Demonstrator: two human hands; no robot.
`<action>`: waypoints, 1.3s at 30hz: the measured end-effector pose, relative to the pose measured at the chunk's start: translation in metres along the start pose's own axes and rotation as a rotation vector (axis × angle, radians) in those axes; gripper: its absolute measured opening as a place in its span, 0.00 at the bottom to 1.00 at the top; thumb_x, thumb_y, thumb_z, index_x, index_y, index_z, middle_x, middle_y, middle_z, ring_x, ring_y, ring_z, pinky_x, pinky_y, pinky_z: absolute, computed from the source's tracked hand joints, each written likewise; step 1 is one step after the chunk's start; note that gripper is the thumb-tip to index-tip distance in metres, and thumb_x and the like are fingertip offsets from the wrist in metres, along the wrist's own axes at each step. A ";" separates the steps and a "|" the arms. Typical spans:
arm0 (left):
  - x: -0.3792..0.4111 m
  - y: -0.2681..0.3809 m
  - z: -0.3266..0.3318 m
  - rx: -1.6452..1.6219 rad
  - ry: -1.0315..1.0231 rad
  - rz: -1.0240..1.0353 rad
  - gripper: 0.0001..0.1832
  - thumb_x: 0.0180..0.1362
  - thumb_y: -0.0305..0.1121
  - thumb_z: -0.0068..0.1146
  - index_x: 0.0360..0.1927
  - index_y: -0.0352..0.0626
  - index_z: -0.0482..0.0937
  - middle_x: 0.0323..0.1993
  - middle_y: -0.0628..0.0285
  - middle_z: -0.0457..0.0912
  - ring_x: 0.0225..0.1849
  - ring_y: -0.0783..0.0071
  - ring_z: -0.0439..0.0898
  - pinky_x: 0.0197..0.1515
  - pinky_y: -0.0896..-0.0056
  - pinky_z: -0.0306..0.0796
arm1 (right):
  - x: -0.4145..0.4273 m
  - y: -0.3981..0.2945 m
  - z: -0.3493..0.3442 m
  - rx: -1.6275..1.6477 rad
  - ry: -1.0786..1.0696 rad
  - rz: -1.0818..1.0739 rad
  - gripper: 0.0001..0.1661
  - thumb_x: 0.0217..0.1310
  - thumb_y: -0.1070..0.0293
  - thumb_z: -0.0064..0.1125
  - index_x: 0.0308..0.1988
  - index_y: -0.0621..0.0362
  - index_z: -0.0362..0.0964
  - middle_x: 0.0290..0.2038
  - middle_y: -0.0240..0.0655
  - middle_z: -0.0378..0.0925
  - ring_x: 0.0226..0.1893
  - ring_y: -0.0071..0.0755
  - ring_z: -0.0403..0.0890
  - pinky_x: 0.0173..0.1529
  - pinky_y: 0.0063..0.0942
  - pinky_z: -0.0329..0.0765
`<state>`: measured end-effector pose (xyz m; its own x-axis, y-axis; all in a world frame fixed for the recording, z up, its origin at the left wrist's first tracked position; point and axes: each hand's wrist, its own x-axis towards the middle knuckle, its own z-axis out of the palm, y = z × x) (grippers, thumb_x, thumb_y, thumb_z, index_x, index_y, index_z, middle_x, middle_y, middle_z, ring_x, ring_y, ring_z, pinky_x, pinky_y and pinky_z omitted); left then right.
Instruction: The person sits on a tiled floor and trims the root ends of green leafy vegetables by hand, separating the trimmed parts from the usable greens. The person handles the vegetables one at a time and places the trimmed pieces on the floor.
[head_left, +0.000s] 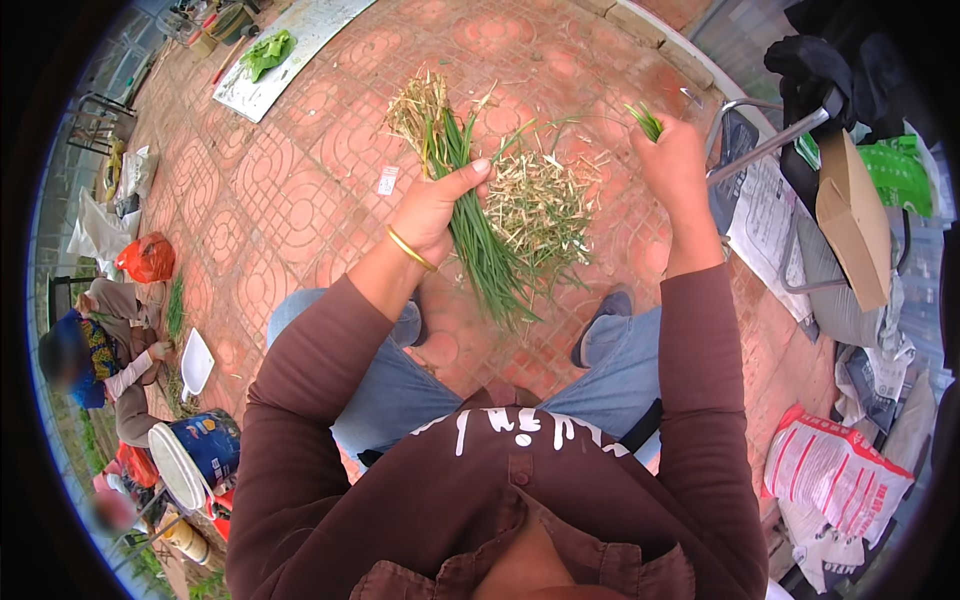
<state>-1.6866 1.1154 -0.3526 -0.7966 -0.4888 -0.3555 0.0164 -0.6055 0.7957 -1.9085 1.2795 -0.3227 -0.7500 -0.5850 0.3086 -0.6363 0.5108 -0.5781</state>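
Note:
My left hand (442, 206), with a gold-coloured bangle at the wrist, grips a bunch of long green leaves (480, 240), likely Chinese chives, around its middle. The bunch's dry, straw-coloured ends (420, 109) point away from me and its green tips hang towards my feet. Held apart to the right, my right hand (667, 150) is closed on a few green leaves (645, 122), with a thin blade trailing to the left. Beneath and between my hands lies a pile of dry and green plant trimmings (544, 206) on the patterned red paving.
A pale board (300, 64) with leafy greens (268, 54) lies at the upper left. Another person (112, 352) sits at the far left near a white dustpan (196, 362) and a blue bucket (214, 454). Metal-framed chair (772, 146), cardboard (851, 217) and a red-striped sack (832, 472) stand right.

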 end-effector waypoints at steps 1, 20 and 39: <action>-0.001 0.001 0.000 -0.022 0.005 -0.019 0.09 0.56 0.35 0.61 0.35 0.44 0.76 0.26 0.70 0.75 0.28 0.80 0.74 0.34 0.76 0.72 | 0.001 0.000 0.000 -0.036 -0.014 0.010 0.15 0.54 0.64 0.59 0.32 0.69 0.74 0.16 0.41 0.70 0.19 0.27 0.69 0.29 0.33 0.69; -0.002 -0.004 0.044 -0.026 -0.072 0.018 0.12 0.55 0.33 0.62 0.42 0.42 0.78 0.30 0.69 0.79 0.32 0.81 0.74 0.37 0.77 0.70 | -0.030 -0.066 0.045 1.289 -0.307 0.411 0.13 0.62 0.60 0.57 0.27 0.53 0.67 0.20 0.24 0.64 0.18 0.15 0.62 0.20 0.16 0.56; -0.019 -0.008 0.038 0.071 -0.093 0.042 0.10 0.53 0.31 0.64 0.37 0.43 0.77 0.27 0.69 0.76 0.28 0.81 0.73 0.32 0.77 0.69 | -0.050 -0.070 0.033 1.197 -0.396 0.349 0.04 0.56 0.72 0.60 0.29 0.59 0.73 0.22 0.21 0.70 0.20 0.12 0.66 0.23 0.16 0.60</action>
<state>-1.6949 1.1535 -0.3333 -0.8488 -0.4505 -0.2768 0.0107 -0.5381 0.8428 -1.8205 1.2520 -0.3225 -0.6075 -0.7857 -0.1167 0.2880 -0.0809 -0.9542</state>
